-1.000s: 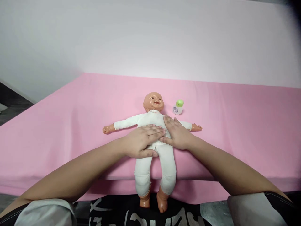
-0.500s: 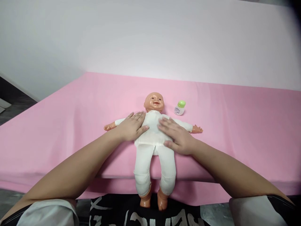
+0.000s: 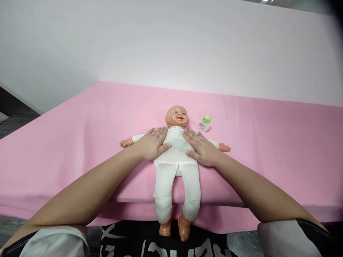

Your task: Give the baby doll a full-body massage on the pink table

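Note:
A baby doll [image 3: 177,144] in a white cloth suit lies on its back on the pink-covered table, its arms spread sideways and its feet hanging past the near edge. My left hand [image 3: 153,144] rests flat on the doll's chest and shoulder at the left side, fingers stretched out. On the right side of the chest, my right hand [image 3: 202,148] lies flat too, its fingers pointing up toward the shoulder. Both hands hold nothing, and they partly hide the doll's upper arms.
A small clear bottle with a green cap [image 3: 205,123] stands to the right of the doll's head. The pink cloth [image 3: 281,150] covers the table, which meets a pale wall [image 3: 171,46] at the back. The table's front edge is close to my body.
My right hand has moved up the doll's chest toward the shoulder and now lies level with the left. The doll's head has shifted slightly to the right. My left hand stays nearly in place.

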`<state>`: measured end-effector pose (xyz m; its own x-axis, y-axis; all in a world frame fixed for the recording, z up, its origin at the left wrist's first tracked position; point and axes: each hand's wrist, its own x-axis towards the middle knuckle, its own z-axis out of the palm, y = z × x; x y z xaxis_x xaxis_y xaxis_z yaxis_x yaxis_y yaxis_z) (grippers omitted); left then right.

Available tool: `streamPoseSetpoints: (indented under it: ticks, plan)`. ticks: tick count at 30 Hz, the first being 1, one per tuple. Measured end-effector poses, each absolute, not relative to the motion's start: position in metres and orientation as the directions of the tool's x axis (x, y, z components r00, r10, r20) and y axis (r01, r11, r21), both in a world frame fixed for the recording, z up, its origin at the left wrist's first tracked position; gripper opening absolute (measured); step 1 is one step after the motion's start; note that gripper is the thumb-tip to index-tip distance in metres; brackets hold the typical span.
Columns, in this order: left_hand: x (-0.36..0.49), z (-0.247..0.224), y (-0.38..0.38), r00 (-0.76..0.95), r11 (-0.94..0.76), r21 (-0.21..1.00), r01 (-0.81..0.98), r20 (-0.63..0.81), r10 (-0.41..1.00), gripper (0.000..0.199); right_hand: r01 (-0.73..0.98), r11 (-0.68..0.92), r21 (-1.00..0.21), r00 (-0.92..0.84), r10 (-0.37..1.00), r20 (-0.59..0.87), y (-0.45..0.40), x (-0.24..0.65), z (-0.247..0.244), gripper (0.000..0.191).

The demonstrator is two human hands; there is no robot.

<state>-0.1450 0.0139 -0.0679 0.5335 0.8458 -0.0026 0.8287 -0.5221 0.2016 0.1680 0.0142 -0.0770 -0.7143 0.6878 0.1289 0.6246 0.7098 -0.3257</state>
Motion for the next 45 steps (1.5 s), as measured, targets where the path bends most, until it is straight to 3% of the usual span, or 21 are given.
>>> streamPoseSetpoints:
  ticks: [4, 8, 11, 14, 21, 26, 28, 31, 33, 35, 37, 40, 45]
  plan:
    - [-0.142, -0.062, 0.006, 0.535, -0.552, 0.24, 0.799, 0.137, 0.834, 0.092, 0.739, 0.594, -0.318, -0.595, 0.796, 0.106, 0.018, 0.171, -0.075, 0.078]
    - [-0.129, -0.053, -0.016, 0.771, -0.842, 0.388, 0.376, 0.373, 0.516, 0.071, 0.742, 0.582, -0.334, -0.572, 0.809, 0.138, 0.017, 0.169, -0.075, 0.073]
    - [-0.117, -0.052, -0.029, 0.882, -0.875, 0.44, 0.202, 0.307, 0.358, 0.071, 0.725, 0.593, -0.351, -0.577, 0.801, 0.159, 0.018, 0.169, -0.077, 0.072]
    - [-0.113, -0.058, -0.026, 0.892, -0.859, 0.405, 0.313, 0.184, 0.412, 0.085, 0.705, 0.608, -0.365, -0.593, 0.787, 0.167, 0.018, 0.172, -0.077, 0.073]
    - [-0.129, -0.069, 0.0, 0.704, -0.707, 0.295, 0.643, 0.135, 0.697, 0.102, 0.685, 0.623, -0.377, -0.61, 0.774, 0.169, 0.016, 0.174, -0.078, 0.07]
    - [-0.137, -0.07, 0.007, 0.519, -0.528, 0.275, 0.803, 0.11, 0.847, 0.094, 0.672, 0.642, -0.369, -0.612, 0.762, 0.212, 0.01, 0.175, -0.073, 0.072]
    - [-0.139, -0.07, 0.01, 0.5, -0.506, 0.267, 0.82, 0.096, 0.861, 0.089, 0.583, 0.732, -0.352, -0.686, 0.676, 0.269, -0.001, 0.172, -0.069, 0.071]
    - [-0.139, -0.069, 0.012, 0.502, -0.509, 0.254, 0.823, 0.096, 0.86, 0.084, 0.32, 0.892, -0.319, -0.857, 0.416, 0.303, -0.026, 0.161, -0.064, 0.069]
    - [-0.138, -0.069, 0.012, 0.505, -0.513, 0.248, 0.822, 0.101, 0.857, 0.083, 0.155, 0.935, -0.321, -0.921, 0.254, 0.296, -0.041, 0.152, -0.063, 0.072]
    - [-0.136, -0.068, 0.011, 0.509, -0.517, 0.246, 0.82, 0.101, 0.855, 0.083, 0.074, 0.941, -0.33, -0.941, 0.176, 0.289, -0.049, 0.146, -0.065, 0.079]
    - [-0.135, -0.069, 0.011, 0.513, -0.518, 0.242, 0.82, 0.091, 0.854, 0.084, 0.11, 0.937, -0.332, -0.939, 0.208, 0.275, -0.046, 0.144, -0.068, 0.088]
    - [-0.135, -0.069, 0.011, 0.518, -0.52, 0.236, 0.821, 0.073, 0.852, 0.087, 0.305, 0.897, -0.319, -0.895, 0.385, 0.227, -0.025, 0.149, -0.074, 0.096]
    - [-0.14, -0.068, 0.014, 0.557, -0.557, 0.244, 0.794, 0.078, 0.827, 0.089, 0.634, 0.706, -0.317, -0.71, 0.693, 0.126, 0.012, 0.167, -0.076, 0.092]
